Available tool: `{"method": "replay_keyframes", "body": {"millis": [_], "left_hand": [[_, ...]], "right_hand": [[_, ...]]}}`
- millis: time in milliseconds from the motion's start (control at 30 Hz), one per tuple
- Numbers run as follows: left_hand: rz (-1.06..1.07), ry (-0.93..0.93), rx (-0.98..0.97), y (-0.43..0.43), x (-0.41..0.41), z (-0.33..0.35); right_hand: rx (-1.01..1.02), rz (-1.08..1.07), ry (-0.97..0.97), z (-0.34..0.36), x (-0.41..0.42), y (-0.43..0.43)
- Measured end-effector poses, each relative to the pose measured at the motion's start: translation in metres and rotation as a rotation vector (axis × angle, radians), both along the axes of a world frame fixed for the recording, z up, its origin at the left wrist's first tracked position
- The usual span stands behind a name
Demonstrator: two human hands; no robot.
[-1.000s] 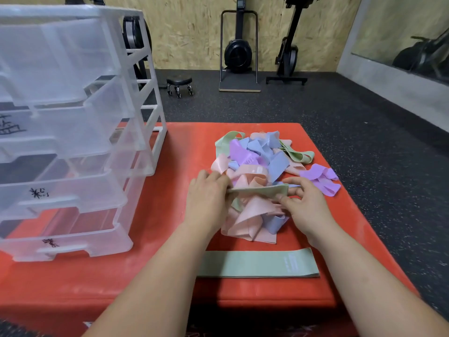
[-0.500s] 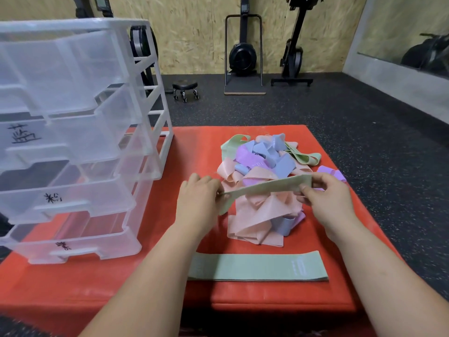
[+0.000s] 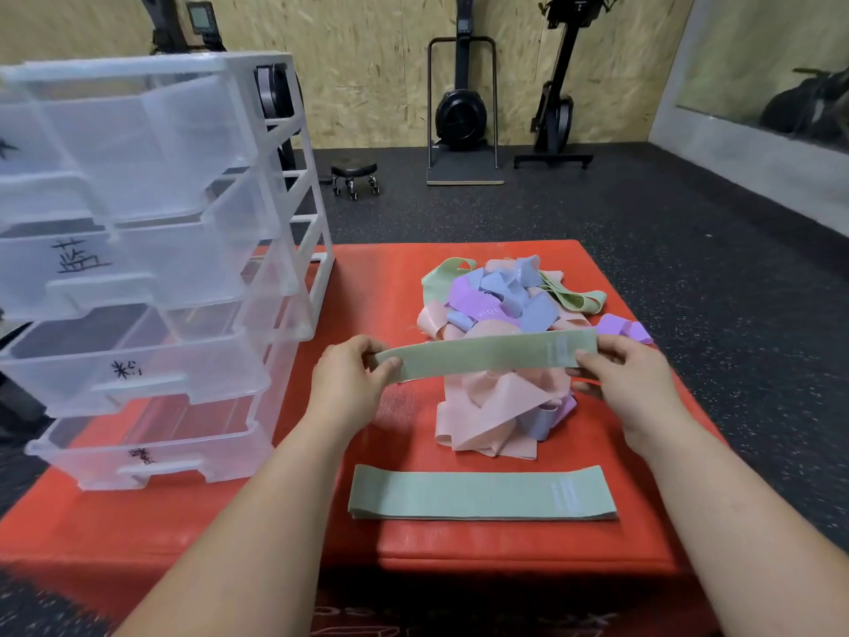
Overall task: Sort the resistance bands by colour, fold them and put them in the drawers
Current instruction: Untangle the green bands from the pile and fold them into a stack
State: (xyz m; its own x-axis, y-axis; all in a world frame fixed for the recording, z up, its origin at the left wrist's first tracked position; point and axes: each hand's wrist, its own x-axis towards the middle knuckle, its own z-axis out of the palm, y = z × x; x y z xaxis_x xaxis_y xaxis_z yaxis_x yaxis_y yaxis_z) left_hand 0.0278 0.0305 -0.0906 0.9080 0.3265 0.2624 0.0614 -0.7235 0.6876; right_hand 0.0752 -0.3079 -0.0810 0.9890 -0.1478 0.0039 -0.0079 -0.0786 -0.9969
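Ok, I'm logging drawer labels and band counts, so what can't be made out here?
Head view only.
Top drawer label: cut off by the left edge.
Bottom drawer label: too small and blurred to read.
Pile of bands: count hidden by overlap and by the held green band across it.
Flat green stack: layers indistinguishable.

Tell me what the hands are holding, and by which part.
One green band, held flat over the pile: the left hand pinches its left end, the right hand its right end.
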Motion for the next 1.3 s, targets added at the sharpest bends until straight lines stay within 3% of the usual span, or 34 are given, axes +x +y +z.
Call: {"method": "replay_keyframes", "body": {"millis": [233, 433, 533, 700, 867, 1100, 1233, 1300], "left_hand": [[-0.105, -0.068, -0.388, 0.006, -0.030, 0.014], [-0.147, -0.079, -0.465, 0.010, -0.063, 0.020], [-0.153, -0.069, -0.375, 0.011, -0.076, 0.018], [-0.142, 0.022, -0.043, 0.008, -0.098, 0.011], [-0.146, 0.065, 0.048, 0.005, -0.113, 0.005], [-0.165, 0.093, 0.231, 0.006, -0.120, -0.008], [-0.211, 0.128, 0.388, 0.006, -0.121, -0.017], [-0.208, 0.127, 0.360, 0.007, -0.119, -0.014]], "right_hand": [[-0.004, 0.003, 0.000, 0.014, -0.030, -0.010], [-0.089, 0.041, 0.020, 0.019, -0.058, -0.025], [-0.179, 0.090, 0.017, 0.021, -0.072, -0.034], [-0.490, 0.225, -0.004, 0.011, -0.085, -0.045], [-0.833, 0.300, -0.043, -0.003, -0.094, -0.042], [-0.990, 0.296, -0.082, -0.010, -0.103, -0.034], [-1.219, 0.321, -0.039, -0.023, -0.101, -0.034], [-1.162, 0.323, -0.042, -0.021, -0.101, -0.035]]}}
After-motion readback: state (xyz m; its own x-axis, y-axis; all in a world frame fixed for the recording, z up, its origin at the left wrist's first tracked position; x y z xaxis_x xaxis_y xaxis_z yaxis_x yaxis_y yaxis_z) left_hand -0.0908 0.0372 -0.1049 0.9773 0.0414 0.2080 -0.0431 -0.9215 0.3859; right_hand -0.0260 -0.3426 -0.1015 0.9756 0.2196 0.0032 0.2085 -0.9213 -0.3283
